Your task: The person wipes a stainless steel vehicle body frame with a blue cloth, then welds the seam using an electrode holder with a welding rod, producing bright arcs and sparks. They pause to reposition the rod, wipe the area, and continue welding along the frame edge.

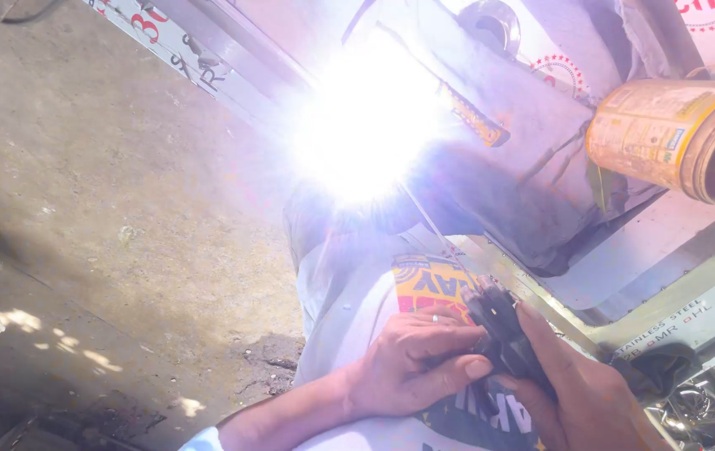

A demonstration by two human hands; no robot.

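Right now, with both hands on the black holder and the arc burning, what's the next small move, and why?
Probably ease the rod steadily toward the bright arc. Both the left hand and right hand grip the black holder, and the thin rod runs straight up into the glare.

welding glare point(367, 125): white, blinding, with a pale violet halo spreading over the metal around it
black plastic electrode holder point(507, 334): black throughout
round tin can point(666, 134): yellow-orange label with darker print, rusty brown rim
flat steel strips point(232, 63): pale silver-grey with red lettering
printed cloth under the hands point(428, 284): white with a yellow patch and dark letters
concrete floor point(107, 184): dull grey-brown, flecked with sunlit spots
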